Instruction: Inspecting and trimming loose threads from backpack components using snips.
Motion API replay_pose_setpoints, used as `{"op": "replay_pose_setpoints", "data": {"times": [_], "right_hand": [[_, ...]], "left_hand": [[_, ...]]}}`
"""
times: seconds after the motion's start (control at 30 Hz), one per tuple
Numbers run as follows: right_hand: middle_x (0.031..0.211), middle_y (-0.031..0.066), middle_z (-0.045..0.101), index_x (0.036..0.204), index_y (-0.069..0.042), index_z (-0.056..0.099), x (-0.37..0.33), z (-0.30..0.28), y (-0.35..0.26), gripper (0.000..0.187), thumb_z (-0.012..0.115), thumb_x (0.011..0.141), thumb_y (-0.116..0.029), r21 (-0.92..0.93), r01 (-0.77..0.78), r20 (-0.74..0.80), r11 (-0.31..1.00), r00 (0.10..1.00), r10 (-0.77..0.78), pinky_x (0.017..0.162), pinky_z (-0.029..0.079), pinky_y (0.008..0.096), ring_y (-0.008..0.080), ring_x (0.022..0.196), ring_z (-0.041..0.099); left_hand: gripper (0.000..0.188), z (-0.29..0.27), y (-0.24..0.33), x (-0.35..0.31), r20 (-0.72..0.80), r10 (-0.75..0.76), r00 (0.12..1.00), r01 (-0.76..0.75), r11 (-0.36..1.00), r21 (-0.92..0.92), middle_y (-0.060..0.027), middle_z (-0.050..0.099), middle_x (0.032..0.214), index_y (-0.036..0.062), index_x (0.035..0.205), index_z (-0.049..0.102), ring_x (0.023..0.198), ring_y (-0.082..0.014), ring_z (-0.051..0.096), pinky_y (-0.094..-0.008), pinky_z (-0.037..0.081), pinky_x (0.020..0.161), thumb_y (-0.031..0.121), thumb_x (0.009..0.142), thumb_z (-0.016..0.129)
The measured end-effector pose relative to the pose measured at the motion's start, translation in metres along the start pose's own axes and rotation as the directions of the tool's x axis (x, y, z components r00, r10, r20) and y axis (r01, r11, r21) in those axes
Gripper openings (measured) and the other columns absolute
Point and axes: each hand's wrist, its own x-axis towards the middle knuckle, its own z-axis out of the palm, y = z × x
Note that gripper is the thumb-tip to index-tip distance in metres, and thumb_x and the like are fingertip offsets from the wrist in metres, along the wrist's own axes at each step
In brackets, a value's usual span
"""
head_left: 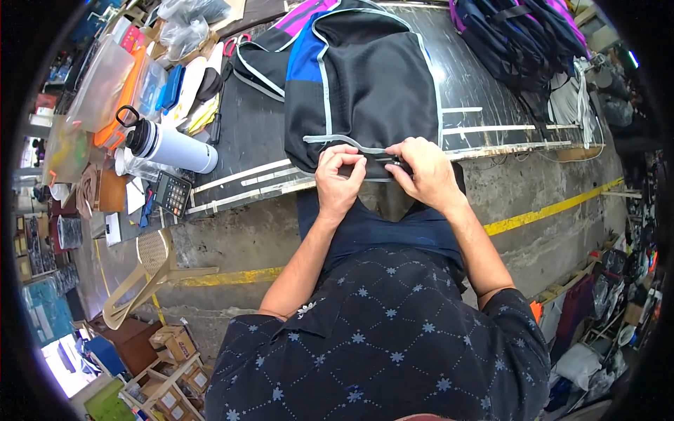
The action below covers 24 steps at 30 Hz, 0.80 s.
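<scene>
A black backpack piece (379, 84) with blue panels and light grey edge binding lies on the dark table in front of me, its near edge at the table's front. My left hand (338, 181) is closed in a pinch at this near edge, thumb against forefinger. Just to its right, my right hand (427, 173) pinches the same edge beside a loose-looking grey binding strip (344, 139). A small dark bit shows between the right thumb and forefinger; its kind is too small to make out. The fingers partly hide the edge between the hands.
Left on the table (253, 144) stand a white bottle (184, 147) with a black lid, a calculator (172, 194) and clear plastic boxes (95, 84). Red-handled scissors (235, 46) lie beyond. Dark backpacks (512, 42) are piled far right. A beige plastic chair (151, 270) stands left below.
</scene>
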Motion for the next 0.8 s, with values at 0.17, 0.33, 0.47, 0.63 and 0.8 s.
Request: {"op": "replay_pose_setpoints", "data": {"times": [0.17, 0.33, 0.47, 0.63, 0.8], "right_hand": [[0.088, 0.0043, 0.065, 0.102, -0.009, 0.074, 0.003, 0.012, 0.007, 0.018, 0.083, 0.089, -0.017, -0.182, 0.150, 0.008, 0.972, 0.989, -0.151, 0.071, 0.050, 0.0396, 0.0255, 0.080, 0.063], [0.085, 0.0027, 0.063, 0.099, -0.011, 0.074, 0.004, 0.023, 0.011, 0.012, 0.080, 0.091, -0.018, -0.212, 0.189, 0.017, 0.959, 0.982, -0.190, 0.069, 0.050, 0.0382, 0.0236, 0.079, 0.062], [0.085, 0.0025, 0.063, 0.099, -0.011, 0.074, 0.006, 0.026, 0.012, 0.012, 0.079, 0.091, -0.017, -0.221, 0.203, 0.027, 0.954, 0.979, -0.202, 0.069, 0.050, 0.0385, 0.0237, 0.079, 0.062], [0.085, 0.0027, 0.063, 0.099, -0.011, 0.073, 0.007, 0.029, 0.011, 0.012, 0.079, 0.091, -0.016, -0.206, 0.219, 0.019, 0.954, 0.975, -0.220, 0.068, 0.051, 0.0386, 0.0237, 0.079, 0.062], [0.085, 0.0030, 0.063, 0.101, -0.010, 0.074, 0.003, 0.026, 0.012, 0.014, 0.080, 0.090, -0.016, -0.209, 0.197, 0.021, 0.958, 0.980, -0.197, 0.069, 0.051, 0.0386, 0.0239, 0.079, 0.062]], "left_hand": [[0.008, -0.002, 0.003, 0.001, 0.011, -0.018, 1.000, 0.018, 0.999, -0.032, -0.0096, 0.074, 0.112, 0.0005, 0.096, 0.079, 0.107, -0.0196, 0.070, -0.0325, 0.054, 0.096, 0.004, 0.090, 0.084], [0.008, 0.000, 0.005, 0.000, 0.000, -0.016, 1.000, 0.016, 1.000, -0.022, -0.0095, 0.074, 0.112, 0.0003, 0.096, 0.079, 0.107, -0.0199, 0.070, -0.0326, 0.054, 0.097, 0.004, 0.091, 0.084], [0.009, -0.001, 0.007, 0.000, 0.004, 0.013, 1.000, -0.013, 1.000, 0.004, -0.0095, 0.074, 0.111, 0.0003, 0.095, 0.078, 0.107, -0.0207, 0.070, -0.0336, 0.054, 0.099, 0.005, 0.090, 0.084], [0.010, -0.003, 0.005, 0.001, 0.009, 0.012, 1.000, -0.012, 1.000, 0.001, -0.0096, 0.075, 0.112, 0.0001, 0.094, 0.078, 0.107, -0.0212, 0.070, -0.0343, 0.053, 0.099, 0.006, 0.090, 0.084], [0.010, -0.003, 0.004, 0.000, 0.009, 0.002, 1.000, -0.002, 1.000, -0.017, -0.0099, 0.074, 0.112, -0.0002, 0.094, 0.077, 0.107, -0.0211, 0.070, -0.0343, 0.053, 0.099, 0.006, 0.090, 0.084]]}}
